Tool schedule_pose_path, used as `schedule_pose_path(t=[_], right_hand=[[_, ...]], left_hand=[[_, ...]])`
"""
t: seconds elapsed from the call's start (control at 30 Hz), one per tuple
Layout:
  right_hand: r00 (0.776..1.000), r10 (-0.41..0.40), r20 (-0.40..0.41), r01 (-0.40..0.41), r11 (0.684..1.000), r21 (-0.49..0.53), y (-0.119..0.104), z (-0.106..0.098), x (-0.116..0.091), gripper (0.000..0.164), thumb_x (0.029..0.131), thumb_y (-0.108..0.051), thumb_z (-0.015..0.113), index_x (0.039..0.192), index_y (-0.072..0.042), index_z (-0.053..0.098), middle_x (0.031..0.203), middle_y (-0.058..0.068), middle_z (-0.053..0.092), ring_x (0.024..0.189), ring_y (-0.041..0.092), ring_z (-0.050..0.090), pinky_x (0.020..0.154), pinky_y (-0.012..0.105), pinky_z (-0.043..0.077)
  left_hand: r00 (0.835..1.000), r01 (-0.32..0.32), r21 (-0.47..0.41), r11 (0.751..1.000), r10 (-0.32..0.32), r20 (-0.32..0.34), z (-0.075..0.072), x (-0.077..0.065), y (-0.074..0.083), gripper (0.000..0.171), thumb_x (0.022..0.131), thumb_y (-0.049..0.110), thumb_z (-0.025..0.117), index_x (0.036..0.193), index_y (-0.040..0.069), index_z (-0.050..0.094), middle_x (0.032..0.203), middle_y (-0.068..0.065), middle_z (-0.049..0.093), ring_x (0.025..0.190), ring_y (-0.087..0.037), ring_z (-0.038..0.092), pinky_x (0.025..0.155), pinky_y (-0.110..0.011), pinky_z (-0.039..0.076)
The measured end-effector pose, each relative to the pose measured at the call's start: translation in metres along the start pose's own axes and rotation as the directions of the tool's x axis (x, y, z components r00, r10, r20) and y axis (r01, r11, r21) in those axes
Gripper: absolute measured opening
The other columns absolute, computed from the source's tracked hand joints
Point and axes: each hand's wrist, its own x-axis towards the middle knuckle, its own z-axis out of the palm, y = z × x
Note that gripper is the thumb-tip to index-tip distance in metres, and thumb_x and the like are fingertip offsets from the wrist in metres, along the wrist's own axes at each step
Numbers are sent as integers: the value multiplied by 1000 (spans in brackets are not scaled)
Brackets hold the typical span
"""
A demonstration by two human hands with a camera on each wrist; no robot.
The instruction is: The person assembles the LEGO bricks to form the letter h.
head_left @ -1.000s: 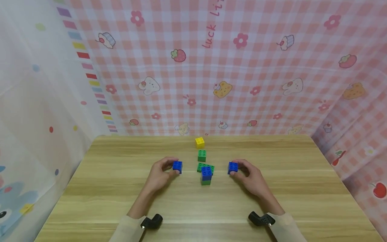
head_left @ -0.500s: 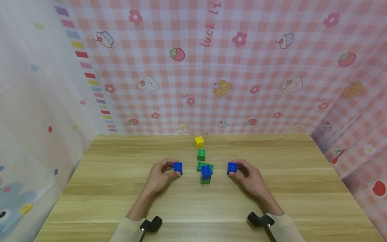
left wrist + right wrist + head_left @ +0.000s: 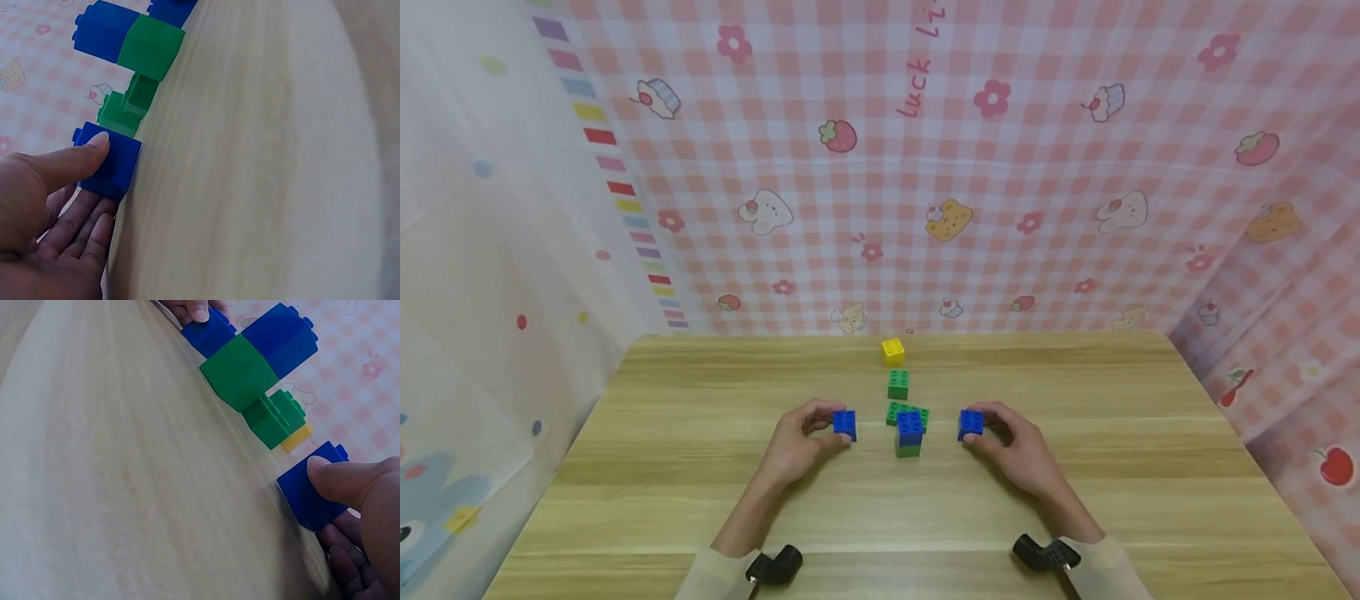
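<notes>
Clock centred on the two-block stack, 12 = far side. Nearest: sleeves at 7 and 5, a black wrist unit strapped at each, presumably angled in so the fingers are covered.

At 9, the left blue block is pinched by the left hand, thumb on near face, fingers behind. At 3, the right blue block is pinched by the right hand, mirrored. Studs up and inner sides left uncovered by both grips; likely chosen for level control. Contact with the table can't be told.

Stack at centre: upper blue block seated on lower green block, upright, well within reach of both hands. Just beyond at 12: long green piece, partly hidden, slightly skewed; contact with stack unclear. Further at 12: small green block, then yellow block, both unheld, apparently parked out of the hands' way. Checked cloth hung behind.
</notes>
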Motion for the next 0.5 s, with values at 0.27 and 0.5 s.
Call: schedule_pose_path(t=[0.27, 0.5], right_hand=[[1000, 12, 17, -12, 1000, -7, -2, 4, -5, 40, 90, -28, 80, 127, -30, 65, 117, -2, 71, 109, 17, 66, 101, 40, 53], [999, 42, 35, -41, 999, -22, -5, 7, -12, 38, 90, -30, 80, 125, -31, 66, 116, -2, 71, 109, 17, 66, 100, 41, 53]], left_hand=[[1000, 24, -17, 1000, -23, 20, 4, -6, 3, 36, 83, 8, 85, 116, 16, 73, 113, -4, 75, 111, -23, 68, 107, -45, 54], [999, 17, -35, 999, -15, 42, 9, -12, 7, 36, 81, 8, 86, 114, 15, 74, 111, -4, 75, 109, -22, 68, 104, -47, 55]])
